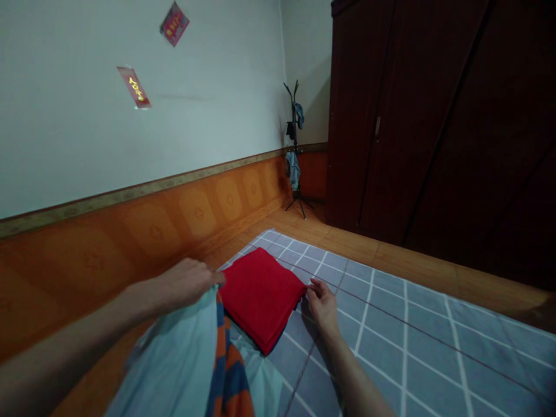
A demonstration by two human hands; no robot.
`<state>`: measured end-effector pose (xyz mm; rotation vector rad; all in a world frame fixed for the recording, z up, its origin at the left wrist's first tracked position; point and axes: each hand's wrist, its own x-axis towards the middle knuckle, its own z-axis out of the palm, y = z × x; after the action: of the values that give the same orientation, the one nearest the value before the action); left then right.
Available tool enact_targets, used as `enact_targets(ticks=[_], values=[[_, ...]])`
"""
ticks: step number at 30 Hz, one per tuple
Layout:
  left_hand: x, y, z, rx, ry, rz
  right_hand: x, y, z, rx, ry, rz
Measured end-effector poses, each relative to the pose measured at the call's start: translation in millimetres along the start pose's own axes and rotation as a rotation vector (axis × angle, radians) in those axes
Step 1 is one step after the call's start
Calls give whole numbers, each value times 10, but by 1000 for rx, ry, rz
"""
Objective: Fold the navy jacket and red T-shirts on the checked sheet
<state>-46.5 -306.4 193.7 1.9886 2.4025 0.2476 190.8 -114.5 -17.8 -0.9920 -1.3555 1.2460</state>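
Note:
My left hand (195,282) is closed on the edge of a light blue garment (178,353) with orange and navy stripes. The garment hangs down from the fist, and its lower part runs out of the picture. On the bed lies a red folded cloth (263,289), squared off, with a dark layer showing along its lower edge. At its right corner is my right hand (322,301), thumb and fingers closed on the tip of the cloth. Part of the cloth's left side sits behind my left hand and the garment.
A grey bedspread with white grid lines (386,330) spreads under the cloth. Beyond the bed are a wooden floor (347,234), a dark wardrobe (417,116) and a coat stand (295,139) with clothing on it. An orange-panelled wall (200,214) runs along the left.

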Motion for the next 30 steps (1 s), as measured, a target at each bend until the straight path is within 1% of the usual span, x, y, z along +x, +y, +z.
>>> enact_targets(ticks=[1,2,3,5,7,9,11,13,15,17,19,21,24,30], values=[[43,27,92,7,-135,68,1,5,-5,5,-14,-2],[104,45,200,23,-222,114,3,9,-10,6,-27,-6],[178,50,317,48,-244,126,4,11,-16,7,-35,-11],[349,6,547,99,-174,77,7,10,-24,11,-42,-17],[529,-107,718,113,-132,26,9,1,-26,14,-42,-18],[716,-253,803,112,-84,-36,7,-12,-24,16,-41,-15],[911,-378,832,109,-5,-108,3,-25,-19,17,-42,-9],[1104,-444,870,93,56,-158,-3,-34,-14,20,-45,-1],[1265,-445,972,66,59,-179,-8,-39,-11,21,-44,4],[1365,-407,1136,49,28,-202,-11,-37,-9,17,-41,8],[1405,-371,1313,48,8,-243,-11,-30,-6,8,-34,11],[1410,-365,1445,52,7,-285,-9,-20,0,-2,-27,15],[1421,-416,1508,42,0,-312,-5,-7,10,-17,-22,19],[1491,-501,1451,-11,-62,-305,-7,-2,19,-28,-29,22]])
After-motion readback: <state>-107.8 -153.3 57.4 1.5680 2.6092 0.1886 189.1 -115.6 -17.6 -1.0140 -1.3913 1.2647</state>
